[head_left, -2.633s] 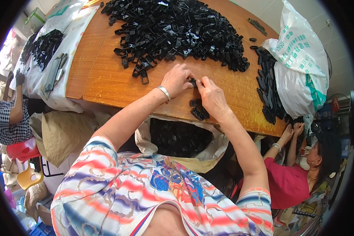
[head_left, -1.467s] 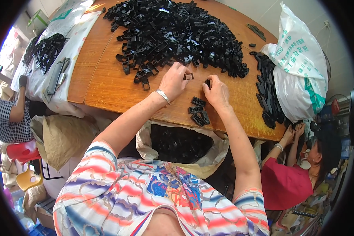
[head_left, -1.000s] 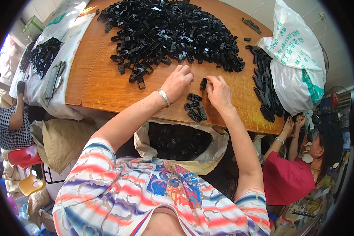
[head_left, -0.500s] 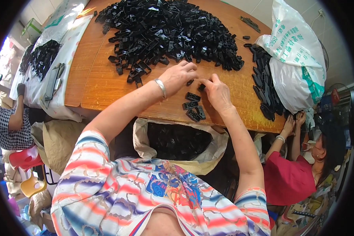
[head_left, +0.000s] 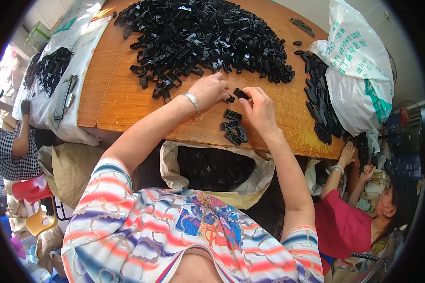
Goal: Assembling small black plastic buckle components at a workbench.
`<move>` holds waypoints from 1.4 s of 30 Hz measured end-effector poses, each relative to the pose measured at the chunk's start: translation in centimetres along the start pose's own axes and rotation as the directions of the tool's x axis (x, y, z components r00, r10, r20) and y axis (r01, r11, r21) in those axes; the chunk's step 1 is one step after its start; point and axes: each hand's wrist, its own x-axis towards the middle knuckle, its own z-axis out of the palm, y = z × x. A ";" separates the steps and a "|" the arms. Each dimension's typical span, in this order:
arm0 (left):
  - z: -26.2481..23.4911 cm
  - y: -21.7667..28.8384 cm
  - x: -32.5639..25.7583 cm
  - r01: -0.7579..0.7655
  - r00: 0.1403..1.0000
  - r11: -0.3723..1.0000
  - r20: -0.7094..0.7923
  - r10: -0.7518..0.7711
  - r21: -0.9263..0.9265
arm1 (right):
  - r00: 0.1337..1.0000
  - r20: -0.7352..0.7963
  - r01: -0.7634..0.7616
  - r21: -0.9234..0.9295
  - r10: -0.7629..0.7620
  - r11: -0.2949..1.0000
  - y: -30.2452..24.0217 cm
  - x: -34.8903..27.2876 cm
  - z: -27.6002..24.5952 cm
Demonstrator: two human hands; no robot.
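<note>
- The left hand sits just above the middle of the frame, over the wooden table; its fingers are curled together, tips touching a small black piece.
- A silver bracelet circles the left wrist.
- The right hand lies just right of the left, its fingertips pinched on a black clip held just above the tabletop.
- The two hands nearly meet, the clip between them.
- A few loose clips lie on the table below the hands, near the table edge.
- A large pile of the same black parts fills the upper middle of the frame, just beyond the hands.
- An open bag with black parts inside hangs under the table edge, below the hands.
- A white sack stands at the upper right, a row of black parts beside it.
- At the lower right, a person in red sits by the table; at the left edge another person's checked sleeve shows.
</note>
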 end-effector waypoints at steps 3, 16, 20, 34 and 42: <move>0.3 -0.5 -1.0 -0.051 0.990 0.983 -0.140 0.026 -0.177 | 0.998 0.008 0.063 -0.056 -0.063 0.996 -0.2 0.3 0.6; 2.0 -1.4 -1.4 0.028 0.976 0.975 -0.204 -0.074 -0.221 | 0.976 0.056 0.214 -0.098 -0.209 0.972 -0.3 2.3 2.1; 1.8 -1.3 -1.3 0.047 0.981 0.970 -0.174 -0.090 -0.240 | 0.971 0.090 0.232 -0.101 -0.224 0.967 -0.4 2.7 1.6; 1.2 -1.3 -1.5 -0.026 0.998 0.978 -0.062 0.013 -0.209 | 0.928 0.312 0.309 -0.330 -0.206 0.892 -1.0 2.0 1.3; -2.2 -4.0 0.6 0.019 0.934 0.975 -0.351 0.062 0.223 | 0.982 0.165 0.126 -0.240 -0.087 0.963 -0.3 5.5 1.6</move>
